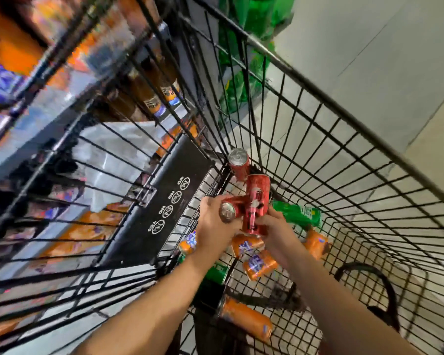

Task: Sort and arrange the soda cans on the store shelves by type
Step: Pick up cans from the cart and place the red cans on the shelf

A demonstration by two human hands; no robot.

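Both my hands are down inside a black wire shopping cart (344,160). My left hand (213,224) grips a red soda can (231,208) lying sideways, its silver top facing me. My right hand (274,226) holds a second red can (256,201) upright, crossing over the first. A third red can (239,162) leans in the cart's far corner. Several orange cans (259,265) (246,319) (315,243) and a green can (297,213) lie loose on the cart floor; another green can (217,274) is partly hidden under my left forearm.
Blurred store shelves (36,119) stand to the left with orange bottles (149,96) and orange packs. Green bottles (241,73) stand beyond the cart's far end. A black folded child-seat panel (164,201) lines the cart's left wall. Grey tiled floor (369,47) lies to the right.
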